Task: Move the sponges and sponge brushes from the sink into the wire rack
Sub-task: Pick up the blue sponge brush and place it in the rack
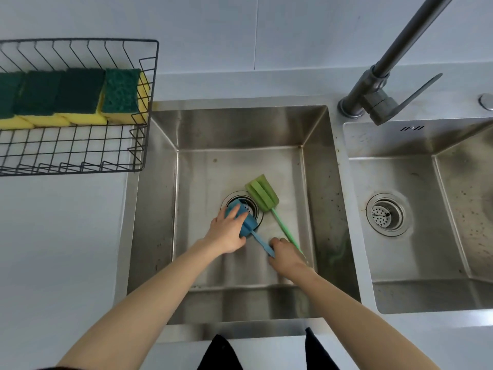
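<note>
Two sponge brushes lie on the floor of the left sink [240,129]. The blue sponge brush [248,225] rests over the drain, and my left hand [226,233] is closed around its foam head. My right hand [286,256] is down at the handle ends; its fingers wrap the green sponge brush [262,193] handle and touch the tip of the blue handle. The green foam head points up and left, beside the drain. The black wire rack [149,76] stands on the counter at upper left, with several yellow-and-green sponges [80,97] lined up inside.
A dark grey faucet [373,97] rises between the two basins. A second steel sink [400,295] with its own drain lies to the right. White counter surrounds the rack. The front half of the rack holds nothing.
</note>
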`<action>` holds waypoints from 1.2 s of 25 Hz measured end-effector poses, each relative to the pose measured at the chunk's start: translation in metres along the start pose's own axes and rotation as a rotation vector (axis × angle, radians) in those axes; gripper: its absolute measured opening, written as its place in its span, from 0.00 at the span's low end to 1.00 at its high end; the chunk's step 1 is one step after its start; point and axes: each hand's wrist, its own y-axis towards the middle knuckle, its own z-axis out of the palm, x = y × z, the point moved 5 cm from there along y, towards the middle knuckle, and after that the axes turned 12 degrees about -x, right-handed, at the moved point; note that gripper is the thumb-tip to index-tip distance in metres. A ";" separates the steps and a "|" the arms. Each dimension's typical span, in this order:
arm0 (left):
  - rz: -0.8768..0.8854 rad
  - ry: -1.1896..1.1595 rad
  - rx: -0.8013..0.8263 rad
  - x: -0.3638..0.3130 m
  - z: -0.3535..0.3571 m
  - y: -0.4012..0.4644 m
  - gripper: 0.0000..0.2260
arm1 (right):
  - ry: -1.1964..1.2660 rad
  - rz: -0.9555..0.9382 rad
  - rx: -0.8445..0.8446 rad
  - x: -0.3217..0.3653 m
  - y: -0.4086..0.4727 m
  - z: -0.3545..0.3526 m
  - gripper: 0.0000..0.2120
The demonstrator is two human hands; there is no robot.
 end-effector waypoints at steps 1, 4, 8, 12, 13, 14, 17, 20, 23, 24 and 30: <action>-0.015 -0.003 0.007 0.002 0.002 0.000 0.30 | 0.004 0.000 0.000 0.001 0.000 0.002 0.15; -0.033 -0.015 0.008 0.008 0.005 -0.001 0.29 | 0.018 0.003 0.005 0.002 -0.001 0.002 0.13; -0.044 -0.035 -0.029 0.014 0.005 -0.003 0.30 | 0.093 -0.038 -0.021 0.003 -0.003 -0.009 0.12; -0.069 -0.047 -0.093 0.019 -0.001 -0.005 0.30 | 0.247 -0.093 -0.097 0.004 -0.010 -0.038 0.11; -0.066 -0.052 -0.113 0.019 -0.003 -0.006 0.31 | 0.263 -0.124 -0.111 0.005 -0.013 -0.047 0.11; -0.060 -0.053 -0.140 0.020 -0.007 -0.008 0.31 | 0.262 -0.157 -0.117 0.006 -0.015 -0.056 0.11; -0.029 -0.045 -0.236 0.020 -0.021 -0.017 0.31 | 0.244 -0.247 -0.140 0.009 -0.024 -0.080 0.13; 0.003 -0.104 -0.360 0.021 -0.039 -0.027 0.27 | 0.194 -0.329 -0.155 0.015 -0.033 -0.102 0.14; 0.031 -0.167 -0.497 0.021 -0.062 -0.047 0.22 | 0.163 -0.397 -0.158 0.024 -0.046 -0.124 0.15; 0.042 -0.170 -0.541 0.021 -0.070 -0.055 0.20 | 0.151 -0.413 -0.167 0.026 -0.051 -0.132 0.15; -0.004 -0.280 -0.689 0.037 -0.104 -0.098 0.18 | 0.235 -0.433 -0.297 0.038 -0.073 -0.182 0.10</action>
